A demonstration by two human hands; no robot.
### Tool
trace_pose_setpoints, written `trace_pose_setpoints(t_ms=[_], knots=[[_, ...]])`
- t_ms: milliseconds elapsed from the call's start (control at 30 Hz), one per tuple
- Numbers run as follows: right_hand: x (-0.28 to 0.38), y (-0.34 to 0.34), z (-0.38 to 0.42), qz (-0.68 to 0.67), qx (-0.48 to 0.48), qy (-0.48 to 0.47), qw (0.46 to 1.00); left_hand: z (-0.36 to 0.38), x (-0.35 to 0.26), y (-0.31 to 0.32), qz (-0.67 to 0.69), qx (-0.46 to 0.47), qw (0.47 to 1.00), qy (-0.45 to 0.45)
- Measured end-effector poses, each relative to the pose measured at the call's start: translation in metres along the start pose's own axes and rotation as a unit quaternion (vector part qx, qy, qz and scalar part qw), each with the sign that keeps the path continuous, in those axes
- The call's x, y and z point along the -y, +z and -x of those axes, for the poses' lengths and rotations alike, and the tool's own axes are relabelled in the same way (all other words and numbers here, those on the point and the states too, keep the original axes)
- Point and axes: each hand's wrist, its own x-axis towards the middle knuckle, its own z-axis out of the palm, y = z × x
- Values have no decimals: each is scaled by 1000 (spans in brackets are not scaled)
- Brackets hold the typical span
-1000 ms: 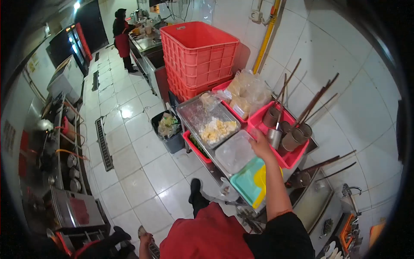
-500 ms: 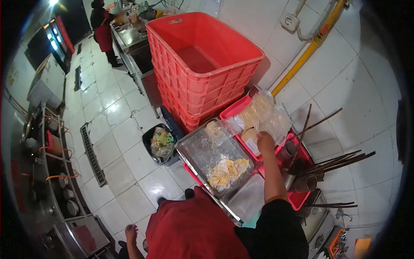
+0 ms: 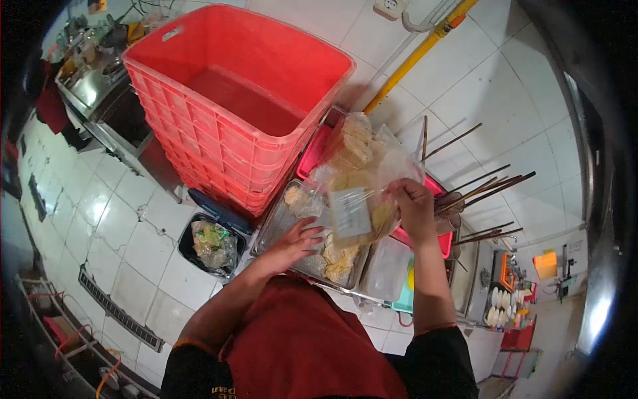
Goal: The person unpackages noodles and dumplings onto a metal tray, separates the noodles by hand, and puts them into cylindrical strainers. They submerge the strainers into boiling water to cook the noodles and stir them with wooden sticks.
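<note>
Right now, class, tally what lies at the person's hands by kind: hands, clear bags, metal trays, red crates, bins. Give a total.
Hands: 2, left hand and right hand
Clear bags: 1, bag in the right hand
Metal trays: 1, tray under the left hand
Red crates: 1 stack, crates
Bins: 1, bin on the floor
Total: 6

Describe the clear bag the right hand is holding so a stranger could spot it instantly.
Start at the big red crate by the tiled wall. Just right of it, above the metal tray, the right hand grips a clear plastic bag of pale yellow pieces. Unlike its neighbours, it carries a white rectangular label.
</note>
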Motion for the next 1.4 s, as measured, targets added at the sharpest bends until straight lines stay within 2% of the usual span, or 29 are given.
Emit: trace_pose_setpoints(t_ms=[33, 67, 133, 167, 233, 267, 333, 367, 400, 433, 500, 533, 600, 667, 733, 767, 800, 833, 867, 933, 967, 1033, 1067, 1100, 1133, 1167, 1233, 1333, 1400], knots=[[-7, 7, 3, 1, 15, -16, 1000, -15, 3, 8, 163, 23, 986, -35], [-17, 18, 7, 5, 9, -7, 1000, -21, 2, 12, 320, 41, 944, -74], [-45, 41, 19, 98, 24, -27, 994, -11, -13, 14, 347, 34, 929, -127], [-61, 50, 26, 92, 17, -12, 996, -5, -20, 13, 364, 26, 915, -169], [-97, 65, 39, 195, 38, -52, 979, 7, -13, 1, 392, 8, 901, -187], [-115, 73, 45, 189, 38, -42, 980, 10, -8, -5, 421, -9, 888, -186], [-151, 86, 62, 1, 105, 60, 993, 14, -4, -13, 403, -66, 893, -192], [-169, 92, 68, -76, 144, 130, 978, 14, -5, -17, 386, -86, 898, -194], [-187, 98, 74, -90, 144, 132, 977, 14, -7, -21, 366, -106, 903, -198], [-194, 107, 79, -215, 153, 197, 944, 12, -7, -25, 345, -114, 909, -202], [-217, 123, 79, -451, 188, 280, 826, 11, -3, -29, 315, -119, 914, -225], [-220, 123, 74, -462, 190, 281, 820, 8, -4, -31, 293, -116, 919, -238], [-227, 123, 63, -530, 225, 358, 735, 8, -3, -29, 264, -139, 919, -257], [-236, 128, 56, -555, 247, 367, 705, 9, -3, -28, 237, -143, 919, -282], [-250, 132, 54, -458, 213, 380, 775, 10, -7, -22, 205, -186, 916, -289], [-264, 138, 54, -468, 214, 382, 768, 11, -17, -15, 182, -217, 910, -303], [-280, 147, 54, -442, 163, 392, 790, 13, -23, -12, 160, -248, 901, -317], [-280, 151, 53, -414, 110, 402, 809, 16, -23, -19, 145, -224, 913, -309], [-278, 151, 55, -423, 109, 408, 802, 21, -25, -24, 139, -230, 909, -318], [-272, 147, 60, -365, 20, 369, 855, 26, -34, -27, 146, -175, 929, -291], [-276, 148, 63, -370, 20, 376, 849, 27, -43, -27, 144, -181, 930, -286], [-278, 148, 65, -302, -11, 161, 939, 23, -56, -22, 143, -178, 931, -283], [-275, 146, 65, -307, -8, 165, 937, 23, -61, -20, 146, -170, 935, -274], [-272, 141, 65, -332, 76, 131, 931, 24, -61, -22, 99, -216, 931, -278], [-264, 134, 61, -353, 158, 94, 917, 23, -59, -24, 96, -218, 930, -280], [-256, 129, 57, -355, 157, 94, 917, 22, -57, -26, 45, -233, 935, -262], [-240, 120, 47, -459, 302, 191, 813, 14, -56, -23, -6, -245, 938, -244], [-214, 115, 27, -477, 266, 171, 820, 1, -49, -12, -50, -280, 935, -211], [-216, 118, 16, -496, 276, 158, 808, -4, -45, -11, -5, -303, 930, -210]])
